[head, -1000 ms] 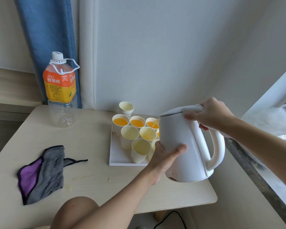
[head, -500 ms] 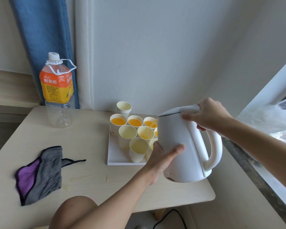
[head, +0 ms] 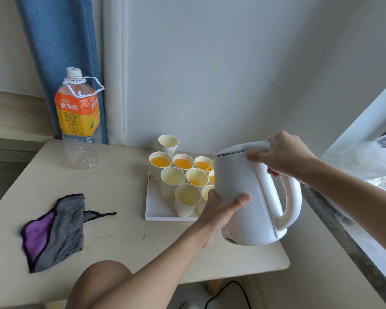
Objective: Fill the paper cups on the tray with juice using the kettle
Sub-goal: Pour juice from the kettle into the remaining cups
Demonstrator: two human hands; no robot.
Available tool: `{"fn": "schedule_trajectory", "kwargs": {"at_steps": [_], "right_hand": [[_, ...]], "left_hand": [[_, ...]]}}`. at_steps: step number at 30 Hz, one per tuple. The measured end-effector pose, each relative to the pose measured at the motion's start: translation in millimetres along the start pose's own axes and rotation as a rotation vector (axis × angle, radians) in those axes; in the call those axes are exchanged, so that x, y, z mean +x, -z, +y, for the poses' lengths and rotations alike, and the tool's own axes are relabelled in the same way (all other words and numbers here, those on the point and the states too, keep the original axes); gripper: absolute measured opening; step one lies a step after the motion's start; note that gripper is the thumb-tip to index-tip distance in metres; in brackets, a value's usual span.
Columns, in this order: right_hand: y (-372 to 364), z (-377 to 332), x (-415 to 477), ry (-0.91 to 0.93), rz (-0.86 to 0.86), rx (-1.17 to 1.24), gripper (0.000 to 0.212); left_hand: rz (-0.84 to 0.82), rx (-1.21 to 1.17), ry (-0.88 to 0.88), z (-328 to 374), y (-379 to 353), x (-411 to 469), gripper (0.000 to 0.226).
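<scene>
The right grip curls round the kettle handle and the left grip clasps its body (juice streams into a middle cup). The tabletop stretches between tray edge and cloth.

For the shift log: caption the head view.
Left hand steadies, right hand tilts the kettle, streaming juice into a cup on the tray.

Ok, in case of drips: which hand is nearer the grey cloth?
Left. The left hand cups the kettle body, right of the grey cloth; the right hand grips its handle top, farther right and back.
</scene>
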State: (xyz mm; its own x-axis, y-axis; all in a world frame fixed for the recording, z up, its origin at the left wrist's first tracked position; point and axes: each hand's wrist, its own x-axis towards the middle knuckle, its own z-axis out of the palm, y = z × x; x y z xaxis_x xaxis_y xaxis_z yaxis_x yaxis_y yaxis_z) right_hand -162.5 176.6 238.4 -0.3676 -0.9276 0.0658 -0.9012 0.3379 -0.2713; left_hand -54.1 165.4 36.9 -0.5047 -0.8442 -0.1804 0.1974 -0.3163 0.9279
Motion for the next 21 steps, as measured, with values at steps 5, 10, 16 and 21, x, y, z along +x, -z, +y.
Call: {"fn": "schedule_trajectory", "kwargs": {"at_steps": [5,10,16,21], "right_hand": [[0.1,-1.3,-0.5,0.004,0.003,-0.003,0.04],[0.2,-2.1,-1.2,0.006,-0.002,-0.007,0.039],[0.3,-1.4,-1.4,0.01,0.002,-0.012,0.041],[-0.1,-0.2,-1.5,0.008,0.0,-0.016,0.042]], "left_hand": [[-0.005,-0.004,-0.009,-1.7,0.9,2.5,0.116],[-0.009,-0.002,-0.02,-3.7,1.0,4.2,0.119],[-0.011,0.0,-0.018,-3.8,0.9,4.7,0.12],[-0.018,-0.006,-0.013,-3.1,0.7,3.0,0.114]]}}
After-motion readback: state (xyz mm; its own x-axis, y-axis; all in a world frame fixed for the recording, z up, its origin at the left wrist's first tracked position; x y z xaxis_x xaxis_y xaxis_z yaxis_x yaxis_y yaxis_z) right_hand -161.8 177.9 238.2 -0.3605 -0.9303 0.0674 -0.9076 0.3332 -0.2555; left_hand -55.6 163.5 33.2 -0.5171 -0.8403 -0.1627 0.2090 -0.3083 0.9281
